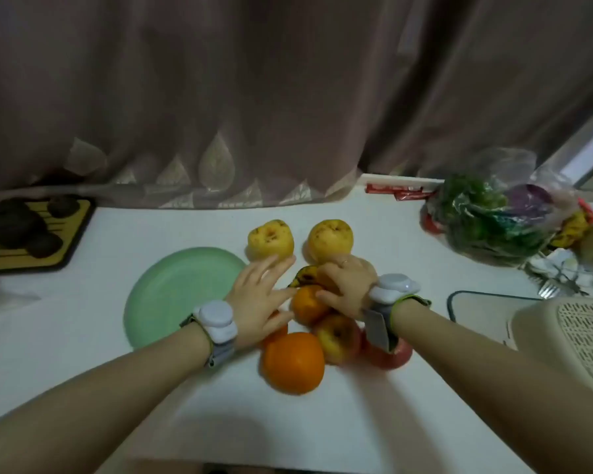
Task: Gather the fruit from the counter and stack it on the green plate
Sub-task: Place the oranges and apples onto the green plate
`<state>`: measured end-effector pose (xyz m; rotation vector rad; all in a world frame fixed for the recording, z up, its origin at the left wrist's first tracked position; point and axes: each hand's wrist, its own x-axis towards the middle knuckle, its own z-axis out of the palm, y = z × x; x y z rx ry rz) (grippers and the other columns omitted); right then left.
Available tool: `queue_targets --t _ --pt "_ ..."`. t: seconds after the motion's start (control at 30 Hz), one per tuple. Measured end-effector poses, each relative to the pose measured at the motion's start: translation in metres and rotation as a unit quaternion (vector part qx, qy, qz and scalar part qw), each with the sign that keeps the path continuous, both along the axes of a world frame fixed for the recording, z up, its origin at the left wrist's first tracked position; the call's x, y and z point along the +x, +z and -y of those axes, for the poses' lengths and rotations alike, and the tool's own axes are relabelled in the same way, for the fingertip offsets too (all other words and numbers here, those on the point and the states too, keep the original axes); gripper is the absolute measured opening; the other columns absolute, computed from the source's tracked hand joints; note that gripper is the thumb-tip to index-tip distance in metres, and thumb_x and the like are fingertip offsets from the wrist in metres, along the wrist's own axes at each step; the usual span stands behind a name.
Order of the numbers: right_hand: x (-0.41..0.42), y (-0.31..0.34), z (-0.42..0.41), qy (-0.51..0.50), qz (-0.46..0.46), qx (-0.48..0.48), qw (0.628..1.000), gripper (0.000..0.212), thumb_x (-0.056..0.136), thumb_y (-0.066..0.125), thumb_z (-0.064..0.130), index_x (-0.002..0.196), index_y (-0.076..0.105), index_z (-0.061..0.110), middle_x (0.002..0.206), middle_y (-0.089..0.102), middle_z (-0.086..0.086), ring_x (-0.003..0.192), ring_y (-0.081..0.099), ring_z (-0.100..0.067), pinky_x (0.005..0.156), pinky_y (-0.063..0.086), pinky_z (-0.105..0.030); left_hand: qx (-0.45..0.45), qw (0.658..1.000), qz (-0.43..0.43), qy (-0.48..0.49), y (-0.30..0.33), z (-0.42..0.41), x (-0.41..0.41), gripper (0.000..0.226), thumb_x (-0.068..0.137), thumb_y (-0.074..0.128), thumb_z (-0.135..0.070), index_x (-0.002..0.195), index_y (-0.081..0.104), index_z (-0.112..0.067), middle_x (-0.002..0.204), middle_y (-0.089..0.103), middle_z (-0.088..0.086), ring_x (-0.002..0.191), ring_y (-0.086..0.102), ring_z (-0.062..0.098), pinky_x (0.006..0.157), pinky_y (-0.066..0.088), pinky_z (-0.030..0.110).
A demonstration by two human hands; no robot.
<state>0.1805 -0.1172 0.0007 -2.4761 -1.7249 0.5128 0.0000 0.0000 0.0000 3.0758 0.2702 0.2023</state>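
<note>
White counter point(374, 234): green plate point(172, 295), fruit pile point(293, 362), vegetable bag point(493, 220), black-yellow tray point(72, 241)

left wrist: white rounded device point(217, 320) worn on grey strap
right wrist: white rounded device point(393, 288), green-edged grey strap
arms: bare, no sleeves

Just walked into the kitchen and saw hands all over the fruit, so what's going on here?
A person is gathering fruit on the white counter. The round pale green plate beside the pile holds nothing yet. The left hand lies with straight fingers over the pile, next to a small orange. The right hand rests on top of the pile; whether it grips anything is unclear. Two yellow fruits sit behind, a large orange and red apples in front.
</note>
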Motion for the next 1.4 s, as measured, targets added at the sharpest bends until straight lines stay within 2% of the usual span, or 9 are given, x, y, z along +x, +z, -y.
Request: queue_targets --t 0.1,0.2,0.3,0.6,0.73,0.87,1.07,1.23,1.4 --pt "-0.017 -0.009 0.005 0.077 -0.033 0.022 0.996 0.048 0.084 0.051 0.046 0.126 0.046 0.022 0.147 0.035 -0.003 0.133 0.033 -0.025 0.110 0.027 -0.039 -0.053 0.997 -0.027 -0.057 -0.023 0.014 -0.017 0.043 0.082 0.045 -0.048 0.111 0.060 -0.020 0.137 0.049 0.017 0.123 0.046 0.041 0.095 0.040 0.060" --pt "-0.027 -0.016 0.012 0.103 -0.067 0.004 0.992 0.044 0.085 0.052 0.042 0.121 0.050 0.018 0.142 0.040 -0.005 0.126 0.040 -0.028 0.104 0.034 -0.038 -0.169 0.979 -0.100 -0.050 -0.041 0.025 -0.034 0.067 0.079 0.050 -0.059 0.133 0.039 -0.020 0.147 0.035 0.008 0.138 0.025 0.029 0.112 0.019 0.050" --pt "-0.024 -0.017 0.017 0.104 -0.072 -0.039 0.991 0.041 0.089 0.049 0.039 0.120 0.049 0.013 0.134 0.043 -0.010 0.116 0.045 -0.031 0.098 0.038 -0.042 -0.162 0.978 -0.129 -0.036 -0.047 0.029 -0.035 0.091 0.069 0.058 -0.067 0.139 0.024 -0.021 0.150 0.028 0.003 0.141 0.013 0.023 0.115 0.012 0.044" --pt "-0.024 -0.023 0.036 0.112 -0.036 -0.039 0.992 0.047 0.083 0.052 0.041 0.121 0.043 0.015 0.127 0.041 -0.009 0.108 0.045 -0.027 0.092 0.040 -0.038 -0.187 0.971 -0.151 0.011 -0.068 0.032 -0.020 0.106 0.054 0.069 -0.068 0.138 0.021 -0.025 0.146 0.034 0.003 0.140 0.014 0.024 0.114 0.013 0.043" --pt "-0.025 -0.028 0.040 0.156 -0.023 -0.089 0.984 0.060 0.079 0.058 0.039 0.131 0.036 0.019 0.137 0.035 -0.008 0.122 0.036 -0.030 0.101 0.033 -0.038 -0.191 0.971 -0.143 0.017 -0.072 0.031 -0.013 0.101 0.054 0.069 -0.068 0.136 0.023 -0.028 0.145 0.036 0.006 0.139 0.019 0.023 0.113 0.005 0.038" --pt "-0.022 -0.028 0.039 0.208 0.044 -0.150 0.965 0.069 0.080 0.061 0.042 0.137 0.026 0.025 0.147 0.022 -0.004 0.134 0.022 -0.028 0.104 0.035 -0.047 -0.230 0.961 -0.151 0.016 -0.058 0.029 -0.010 0.092 0.058 0.074 -0.057 0.133 0.031 -0.025 0.143 0.038 0.008 0.133 0.031 0.026 0.111 0.021 0.040" --pt "-0.030 -0.027 0.028 0.155 0.039 -0.145 0.976 0.071 0.073 0.067 0.042 0.130 0.031 0.023 0.138 0.028 -0.008 0.119 0.035 -0.035 0.090 0.043 -0.048 -0.252 0.960 -0.117 0.029 -0.019 0.017 -0.021 0.086 0.062 0.075 -0.051 0.131 0.027 -0.032 0.130 0.047 -0.001 0.110 0.053 0.025 0.085 0.047 0.037" --pt "-0.040 0.003 0.017 0.065 -0.053 0.044 0.995 0.071 0.058 0.057 0.052 0.123 0.041 0.029 0.128 0.040 -0.003 0.107 0.047 -0.030 0.088 0.046 -0.044 -0.253 0.963 -0.047 0.078 0.010 -0.021 -0.057 0.089 0.057 0.073 -0.055 0.131 0.031 -0.028 0.130 0.048 0.002 0.112 0.052 0.024 0.089 0.048 0.038" --pt "-0.071 0.025 -0.026 0.037 -0.116 0.110 0.986 0.067 0.062 0.068 0.046 0.121 0.043 0.027 0.124 0.042 -0.003 0.106 0.048 -0.027 0.090 0.043 -0.039 -0.182 0.961 -0.144 0.153 0.007 -0.080 -0.097 0.093 0.062 0.070 -0.053 0.138 0.023 -0.026 0.139 0.039 0.004 0.121 0.046 0.029 0.094 0.045 0.039"
